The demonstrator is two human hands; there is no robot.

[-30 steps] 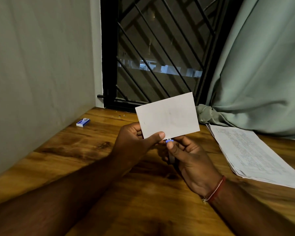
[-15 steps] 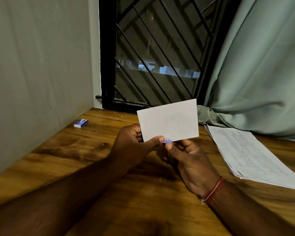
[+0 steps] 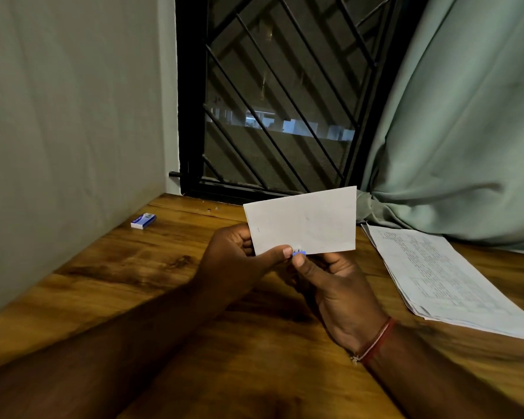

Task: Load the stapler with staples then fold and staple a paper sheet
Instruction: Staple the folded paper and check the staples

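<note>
Lowering folded white paper sheet [image 3: 303, 220] onto small blue stapler [image 3: 299, 253] tip; left hand [image 3: 236, 258] pinches sheet, right hand [image 3: 336, 288] grips stapler; stapling looks imminent.

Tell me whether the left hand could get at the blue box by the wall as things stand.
Probably yes: only bare table lies between the left hand and the box. But that hand pinches the paper while the right hand holds the stapler at its edge, so it must let go first.
</note>
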